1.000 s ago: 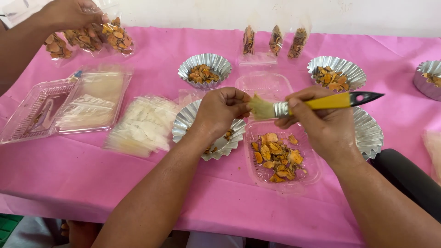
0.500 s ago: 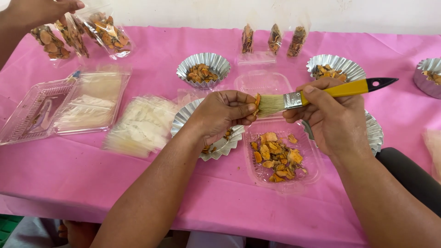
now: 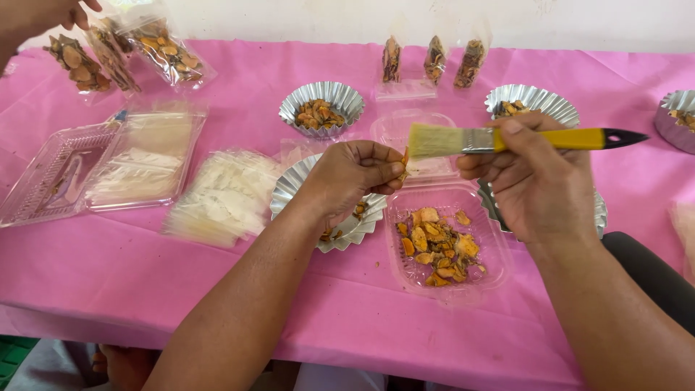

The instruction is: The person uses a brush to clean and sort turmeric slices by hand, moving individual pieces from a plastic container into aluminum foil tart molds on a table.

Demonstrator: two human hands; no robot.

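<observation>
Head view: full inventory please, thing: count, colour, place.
Tablecloth: one, pink, covers the table.
Foil cups: five in view, silver; centre back, right back, far right edge, under left hand, under right hand.
Clear tray: one, holds orange slices, front centre.
Empty clear tray: one, behind the brush.
Hinged clear box: one, open, left.
Clear bag stack: one pile, whitish, left of centre.
Filled bags: three upright, back centre; several top left, by another person's hand.
Brush: one, yellow handle, black tip, pale bristles.
Left hand: pinches an orange slice at the bristles.
Right hand: holds brush.
</observation>
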